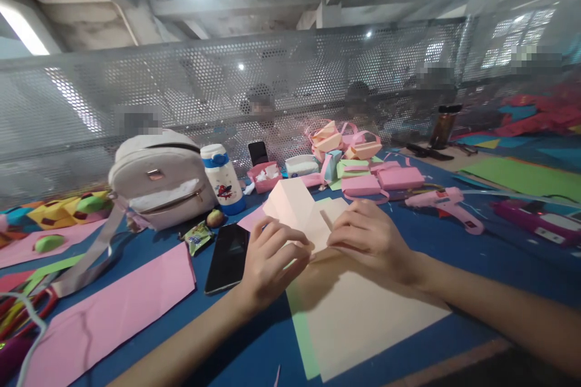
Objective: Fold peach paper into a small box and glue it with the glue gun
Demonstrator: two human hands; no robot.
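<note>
Pale pink paper sheet point(363, 314) lies on the blue worktop point(454, 242), centre near, on top of a green sheet point(300, 338); its far part is folded up into a raised flap. Left hand point(272, 257) has fingers curled, pinching the fold edge; right hand point(370, 236) rests mostly flat, fingers pressing the crease. Hands nearly touch. Black phone point(227, 257) just left of left hand. Far left: beige backpack point(158, 178), white bottle point(222, 178) beside it. Pink glue gun point(447, 202) right, pink paper boxes point(381, 181) beyond.
</note>
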